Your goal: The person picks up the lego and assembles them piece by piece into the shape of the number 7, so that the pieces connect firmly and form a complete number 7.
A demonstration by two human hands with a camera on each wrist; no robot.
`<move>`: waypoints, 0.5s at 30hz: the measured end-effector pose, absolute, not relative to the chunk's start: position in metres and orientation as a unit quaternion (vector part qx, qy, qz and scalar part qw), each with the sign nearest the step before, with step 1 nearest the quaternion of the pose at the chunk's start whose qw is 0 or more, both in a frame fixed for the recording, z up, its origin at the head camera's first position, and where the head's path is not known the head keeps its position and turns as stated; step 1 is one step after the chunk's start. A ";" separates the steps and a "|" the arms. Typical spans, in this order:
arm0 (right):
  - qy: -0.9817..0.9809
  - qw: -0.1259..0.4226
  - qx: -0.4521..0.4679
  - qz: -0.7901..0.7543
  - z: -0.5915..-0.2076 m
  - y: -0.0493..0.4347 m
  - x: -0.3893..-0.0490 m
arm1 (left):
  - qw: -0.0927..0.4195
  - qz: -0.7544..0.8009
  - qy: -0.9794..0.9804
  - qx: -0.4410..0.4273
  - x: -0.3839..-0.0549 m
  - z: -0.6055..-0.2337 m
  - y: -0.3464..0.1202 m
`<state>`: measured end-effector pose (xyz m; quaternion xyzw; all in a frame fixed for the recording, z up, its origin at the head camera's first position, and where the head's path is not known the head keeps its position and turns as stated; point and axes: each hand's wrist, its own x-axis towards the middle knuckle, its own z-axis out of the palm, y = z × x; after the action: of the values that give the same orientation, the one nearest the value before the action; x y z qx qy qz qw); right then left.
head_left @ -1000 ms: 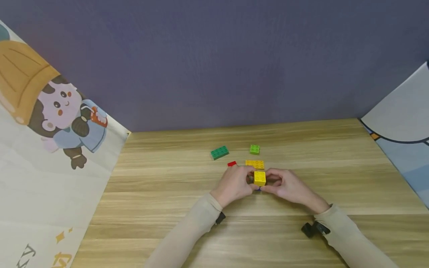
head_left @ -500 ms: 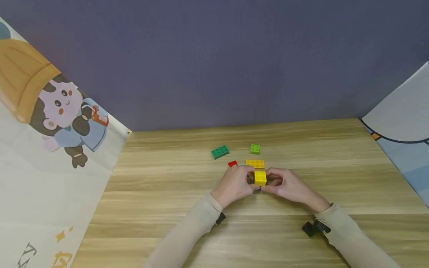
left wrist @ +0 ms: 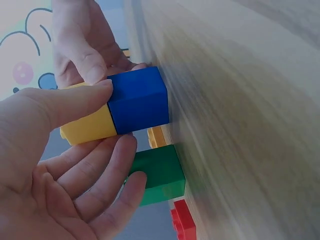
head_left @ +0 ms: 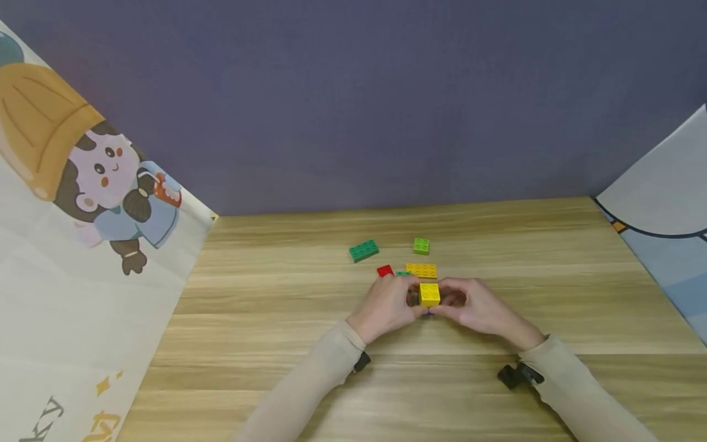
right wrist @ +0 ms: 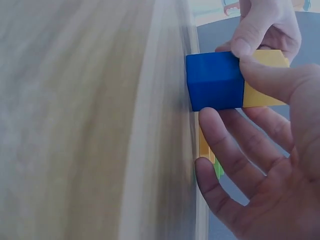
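A yellow brick (head_left: 429,294) sits on top of a blue brick (left wrist: 142,97), the two joined as an upright stack on the table. My left hand (head_left: 385,302) pinches the stack from the left, its thumb near the seam and its fingers on the far side. From the right, my right hand (head_left: 479,307) grips the same stack between thumb and fingers. In the head view the blue brick is almost wholly hidden under the yellow one. Just beyond the left hand's fingertips stands a green brick (left wrist: 162,170), mostly covered in the head view.
A flat orange-yellow brick (head_left: 421,271) lies just beyond the stack. Further back are a dark green brick (head_left: 363,250) and a small lime green brick (head_left: 421,246). A red brick (head_left: 385,271) lies beside the left hand. A dark panel (head_left: 353,110) borders the wooden table's (head_left: 265,307) far edge.
Both hands stay almost still around the stack. Slightly more of the red brick and the partly covered green brick shows past the left hand; the head view has shifted a little.
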<state>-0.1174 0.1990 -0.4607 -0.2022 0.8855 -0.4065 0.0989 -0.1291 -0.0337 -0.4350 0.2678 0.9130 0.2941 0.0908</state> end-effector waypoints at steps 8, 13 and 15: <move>0.883 0.090 -0.223 -0.404 -0.462 0.202 -0.119 | 0.076 0.333 0.901 0.266 -0.128 -0.426 -0.035; 0.882 0.097 -0.220 -0.407 -0.463 0.202 -0.120 | 0.061 0.325 0.905 0.266 -0.127 -0.427 -0.035; 0.879 0.104 -0.214 -0.413 -0.463 0.202 -0.119 | 0.060 0.324 0.906 0.266 -0.126 -0.428 -0.036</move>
<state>-0.1193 0.2017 -0.4632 -0.2142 0.8792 -0.4128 0.1039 -0.1263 -0.0356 -0.4282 0.2663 0.9058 0.3242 0.0598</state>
